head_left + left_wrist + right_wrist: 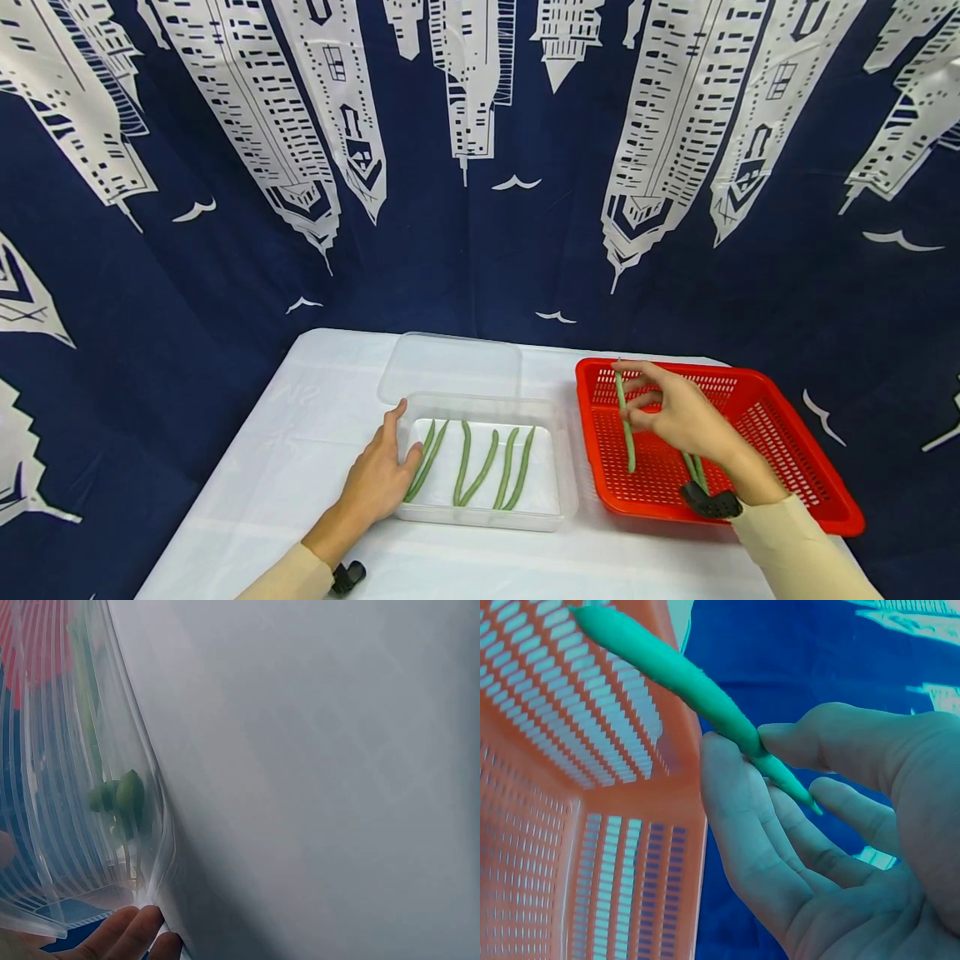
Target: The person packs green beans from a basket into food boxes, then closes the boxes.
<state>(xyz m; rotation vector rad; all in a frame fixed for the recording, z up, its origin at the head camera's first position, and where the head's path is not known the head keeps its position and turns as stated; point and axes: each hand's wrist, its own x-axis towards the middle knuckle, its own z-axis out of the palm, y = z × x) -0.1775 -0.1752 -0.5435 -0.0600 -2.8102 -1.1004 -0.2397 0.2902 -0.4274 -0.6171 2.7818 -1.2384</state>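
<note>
My right hand (686,414) pinches a green bean (627,433) between thumb and fingertips, above the left part of a red plastic basket (757,383). The right wrist view shows the same bean (682,682) slanting out of the fingers. Below the wrist, more green beans (696,471) lie in the basket, partly hidden by the arm. My left hand (382,473) holds the left wall of a clear plastic container (480,518), thumb over the rim. Several green beans (462,458) lie inside, grouped in pairs. The left wrist view shows fingers (139,934) beside the container's ribbed wall.
A clear flat lid (453,367) lies behind the container on a white-covered table (300,433). The basket stands right of the container, by the table's right edge. A dark blue cloth (465,250) printed with white buildings hangs behind.
</note>
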